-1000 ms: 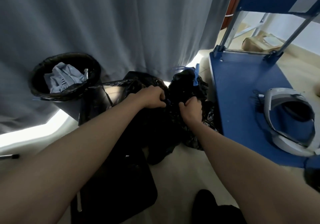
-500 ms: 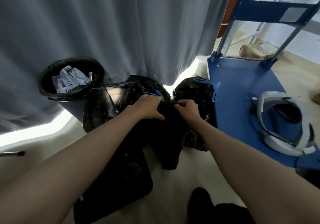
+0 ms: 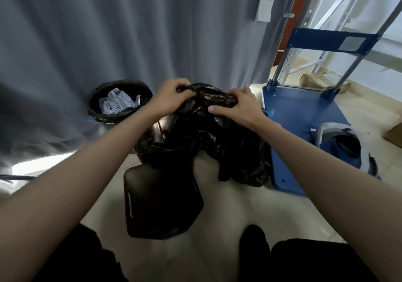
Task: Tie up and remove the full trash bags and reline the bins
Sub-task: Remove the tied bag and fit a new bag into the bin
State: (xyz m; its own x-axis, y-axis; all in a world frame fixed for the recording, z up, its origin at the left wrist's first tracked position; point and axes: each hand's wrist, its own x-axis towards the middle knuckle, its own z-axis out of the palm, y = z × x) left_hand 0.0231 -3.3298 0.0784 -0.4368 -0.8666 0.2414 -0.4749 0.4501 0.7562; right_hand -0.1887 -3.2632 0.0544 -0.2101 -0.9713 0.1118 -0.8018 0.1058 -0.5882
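Note:
A crumpled black trash bag (image 3: 208,125) hangs in front of me, bunched at its top. My left hand (image 3: 174,97) grips the bag's gathered edge on the left. My right hand (image 3: 237,105) grips the bunched plastic on the right, thumb lying across it. Below the bag stands a dark bin (image 3: 161,196) whose mouth the hanging plastic partly hides. Another black bag (image 3: 248,164) lies on the floor to the right of it. A second bin (image 3: 93,107) lined in black stands at the back left against the curtain, with crumpled white paper (image 3: 117,104) inside.
A grey curtain (image 3: 130,31) closes off the back. A blue platform trolley (image 3: 304,116) stands at the right with a white and dark headset (image 3: 339,142) on its deck. A brown paper bag (image 3: 315,81) lies beyond it. My dark shoe (image 3: 254,238) is on the pale floor.
Both hands have lifted the black bag higher and spread slightly apart along its bunched top. The view has tilted up and back, showing more of the curtain and trolley handle.

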